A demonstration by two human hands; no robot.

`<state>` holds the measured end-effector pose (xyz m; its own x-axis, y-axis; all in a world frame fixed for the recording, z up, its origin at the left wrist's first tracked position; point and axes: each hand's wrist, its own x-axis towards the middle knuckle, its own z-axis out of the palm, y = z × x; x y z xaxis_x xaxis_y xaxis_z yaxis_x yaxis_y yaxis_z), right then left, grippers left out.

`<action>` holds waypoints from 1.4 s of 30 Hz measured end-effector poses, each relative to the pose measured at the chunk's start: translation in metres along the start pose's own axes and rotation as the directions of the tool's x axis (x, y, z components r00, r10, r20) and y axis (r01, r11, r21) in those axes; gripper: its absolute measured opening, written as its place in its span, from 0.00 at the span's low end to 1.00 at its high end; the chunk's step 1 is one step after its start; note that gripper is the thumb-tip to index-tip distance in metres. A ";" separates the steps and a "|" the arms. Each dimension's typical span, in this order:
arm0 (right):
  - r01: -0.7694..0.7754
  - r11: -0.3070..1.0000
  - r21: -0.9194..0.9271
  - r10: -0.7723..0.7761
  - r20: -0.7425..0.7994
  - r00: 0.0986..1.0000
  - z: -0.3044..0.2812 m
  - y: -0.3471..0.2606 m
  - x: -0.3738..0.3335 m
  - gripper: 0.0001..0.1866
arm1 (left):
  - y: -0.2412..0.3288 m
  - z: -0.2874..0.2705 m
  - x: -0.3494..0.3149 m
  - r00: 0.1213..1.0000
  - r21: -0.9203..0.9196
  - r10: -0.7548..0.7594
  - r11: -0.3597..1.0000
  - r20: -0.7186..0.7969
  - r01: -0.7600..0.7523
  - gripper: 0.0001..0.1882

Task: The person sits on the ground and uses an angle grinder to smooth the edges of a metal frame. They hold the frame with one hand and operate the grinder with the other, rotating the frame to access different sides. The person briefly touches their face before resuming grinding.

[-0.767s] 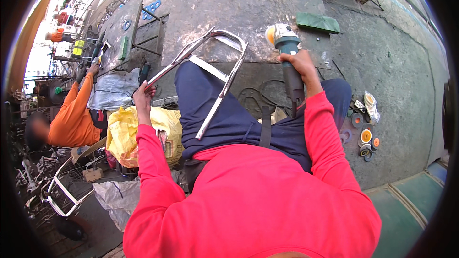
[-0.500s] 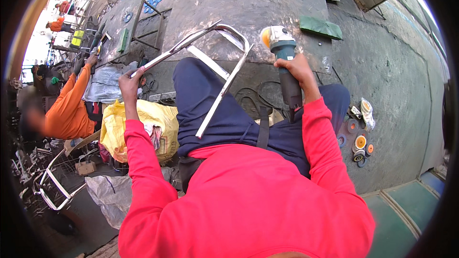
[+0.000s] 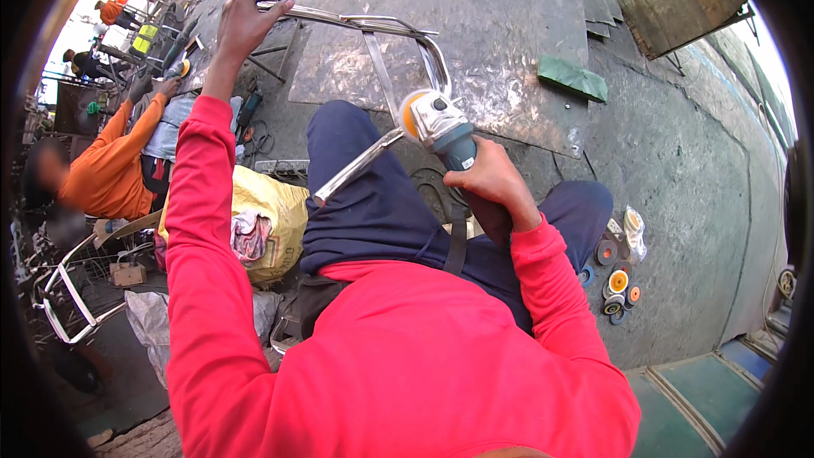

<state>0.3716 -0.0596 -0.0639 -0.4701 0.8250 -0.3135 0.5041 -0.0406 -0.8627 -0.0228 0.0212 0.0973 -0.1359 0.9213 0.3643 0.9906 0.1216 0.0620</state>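
Note:
My left hand [image 3: 246,25], raised at the upper left, is closed round one end of a bent metal tube frame [image 3: 373,25]. A flat crossbar joins the frame's two legs, and its other leg lies across my left knee. In my right hand [image 3: 492,176] is an angle grinder [image 3: 448,131], gripped by its dark body. Its orange-yellow disc [image 3: 414,114] overlaps the frame's near leg beside the crossbar; whether it touches the metal I cannot tell. Part of that leg is hidden behind the grinder's head.
Spare discs [image 3: 619,282] lie on the floor right of my knee. A green block [image 3: 572,78] sits beyond, on a metal sheet. At my left are a yellow sack [image 3: 275,242], another tube frame [image 3: 72,297] and a co-worker in orange [image 3: 110,171] using a tool.
My left hand has lifted its end of the tube frame up and away, turning the frame. My right hand has brought the grinder leftward and nearer, against or over the frame's near leg.

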 end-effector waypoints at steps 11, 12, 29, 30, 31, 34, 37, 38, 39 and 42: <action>0.007 1.000 -0.001 -0.007 0.092 0.996 0.011 -0.003 0.004 0.29 | 0.020 0.000 0.015 0.992 -0.013 0.115 0.993 -0.052 -0.115 0.32; 0.017 1.000 0.007 -0.017 0.107 0.994 0.013 -0.004 0.004 0.30 | 0.021 -0.001 0.013 0.991 -0.009 0.118 0.993 -0.055 -0.119 0.32; -0.052 0.995 -0.088 0.060 0.093 0.994 0.021 -0.003 0.014 0.30 | 0.037 -0.015 -0.017 0.993 -0.082 0.114 0.990 -0.007 -0.114 0.28; -0.029 0.997 -0.075 0.035 0.080 0.996 0.020 -0.002 0.013 0.30 | 0.035 -0.017 -0.021 0.994 -0.107 0.104 0.989 0.041 -0.099 0.27; -0.004 0.998 -0.060 0.008 0.065 0.998 0.017 0.000 0.013 0.31 | 0.031 -0.019 -0.023 0.990 -0.139 0.120 0.984 0.067 -0.110 0.27; 0.019 0.999 0.028 -0.019 0.007 1.000 0.005 0.006 0.015 0.30 | 0.018 -0.015 -0.042 0.994 -0.315 0.105 0.944 0.002 -0.099 0.22; 0.030 0.992 0.122 -0.018 -0.098 0.995 -0.013 0.018 0.017 0.28 | 0.008 -0.005 -0.048 0.998 -0.445 0.026 0.895 0.059 0.003 0.16; 0.036 0.986 0.163 -0.014 -0.132 0.991 -0.016 0.021 0.020 0.24 | 0.005 -0.004 -0.054 0.998 -0.486 0.018 0.874 0.054 0.011 0.16; -0.015 0.982 0.187 0.042 -0.144 0.989 -0.021 0.026 0.021 0.23 | 0.003 -0.004 -0.059 0.999 -0.528 0.008 0.849 0.045 0.017 0.15; -0.005 0.936 0.351 0.070 -0.172 0.983 -0.035 0.039 0.026 0.19 | 0.006 -0.005 -0.065 1.000 -0.560 0.018 0.828 -0.008 -0.020 0.13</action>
<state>0.4040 -0.0199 -0.0924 -0.3019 0.9048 -0.3002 0.2201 -0.2403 -0.9454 -0.0078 -0.0400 0.0784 -0.1177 0.9204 0.3727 0.8161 -0.1241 0.5644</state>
